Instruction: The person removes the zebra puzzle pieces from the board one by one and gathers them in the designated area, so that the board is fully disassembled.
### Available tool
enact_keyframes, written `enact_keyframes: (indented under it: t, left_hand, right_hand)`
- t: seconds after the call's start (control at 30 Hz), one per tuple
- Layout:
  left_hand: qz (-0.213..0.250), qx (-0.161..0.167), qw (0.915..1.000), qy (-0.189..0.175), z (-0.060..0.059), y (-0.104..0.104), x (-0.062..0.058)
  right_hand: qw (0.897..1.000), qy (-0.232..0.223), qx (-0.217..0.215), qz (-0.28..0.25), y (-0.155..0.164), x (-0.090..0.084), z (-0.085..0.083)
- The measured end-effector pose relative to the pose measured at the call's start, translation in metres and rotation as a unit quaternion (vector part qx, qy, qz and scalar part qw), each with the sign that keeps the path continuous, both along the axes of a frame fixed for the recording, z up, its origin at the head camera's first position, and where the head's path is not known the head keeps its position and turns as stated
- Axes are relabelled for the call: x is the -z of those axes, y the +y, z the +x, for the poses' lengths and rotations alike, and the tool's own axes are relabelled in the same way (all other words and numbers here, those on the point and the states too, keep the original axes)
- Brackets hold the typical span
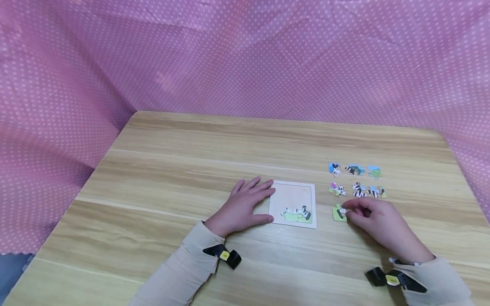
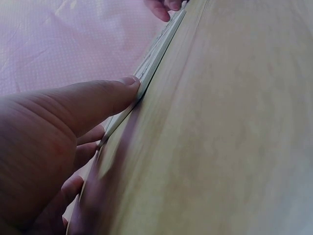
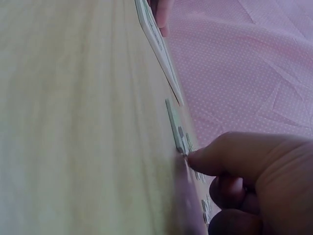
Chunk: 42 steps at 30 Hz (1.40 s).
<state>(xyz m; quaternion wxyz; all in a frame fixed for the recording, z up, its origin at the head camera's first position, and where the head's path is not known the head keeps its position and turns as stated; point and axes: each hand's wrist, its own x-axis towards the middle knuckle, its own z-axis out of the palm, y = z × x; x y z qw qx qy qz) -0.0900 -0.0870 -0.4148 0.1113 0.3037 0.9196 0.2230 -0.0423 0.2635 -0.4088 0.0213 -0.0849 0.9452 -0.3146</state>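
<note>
A square white puzzle board lies flat on the table, with joined green pieces showing a striped animal in its lower part. My left hand rests at the board's left edge, fingers spread and thumb touching the rim. To the right of the board, my right hand pinches the right side of a green puzzle piece between thumb and forefinger. That piece sits on the tabletop in the right wrist view; the fingertips cover its right end.
Beyond the right hand, several loose puzzle pieces lie in two rows, the far one with a blue and green piece, the near one with a zebra-striped piece. A pink dotted cloth hangs behind the wooden table.
</note>
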Motion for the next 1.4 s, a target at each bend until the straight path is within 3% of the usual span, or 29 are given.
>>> enact_keyframes:
  t: [0.23, 0.5, 0.87, 1.03, 1.4]
  left_hand:
    - [-0.004, -0.002, 1.0, 0.001, 0.0, -0.002, 0.0]
    - [-0.005, -0.006, 1.0, 0.002, 0.0, -0.003, 0.002]
    - [-0.003, -0.001, 1.0, 0.007, -0.001, -0.002, 0.003]
    - [0.006, 0.006, 0.9999, 0.009, -0.001, -0.001, 0.002]
    - [0.0, 0.003, 1.0, 0.0, -0.001, -0.001, 0.0]
  right_hand:
    - [0.999, 0.01, -0.016, -0.035, -0.018, -0.006, 0.0]
    - [0.997, -0.002, -0.065, -0.049, -0.056, -0.01, -0.002]
    - [0.993, -0.027, -0.116, 0.004, -0.093, -0.013, -0.008]
    - [0.991, -0.04, -0.12, 0.031, -0.099, -0.014, -0.01]
    - [0.993, -0.047, -0.107, 0.016, -0.099, -0.015, -0.009]
